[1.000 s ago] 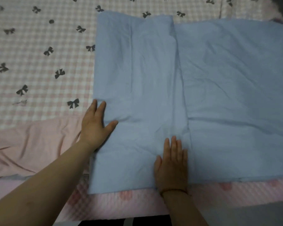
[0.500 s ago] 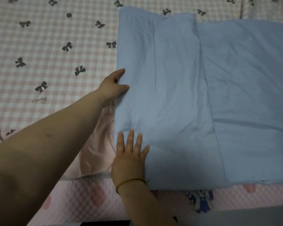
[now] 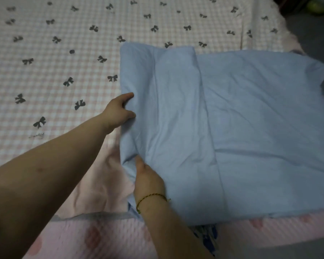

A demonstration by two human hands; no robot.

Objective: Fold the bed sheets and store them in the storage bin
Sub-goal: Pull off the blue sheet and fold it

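Note:
A light blue bed sheet [image 3: 232,128] lies partly folded on the bed, with a narrower folded panel on its left over a wider layer. My left hand [image 3: 118,111] grips the sheet's left edge halfway up, thumb on top and fingers tucked under the fabric. My right hand [image 3: 148,178], with a thin bracelet at the wrist, holds the same left edge nearer to me, its fingers hidden under the cloth. The edge bunches and lifts between the two hands. No storage bin is in view.
The bed [image 3: 64,62] has a pink-and-white checked cover with dark bows. A plain pink sheet [image 3: 101,184] lies crumpled at the near left, beside the blue one. A quilted pink mattress edge [image 3: 82,238] runs along the front. Dark floor [image 3: 316,34] shows at the far right.
Both hands went from lying flat on the sheet to taking hold of its left edge. My right hand moved left to that edge, and the fabric there now lifts and wrinkles.

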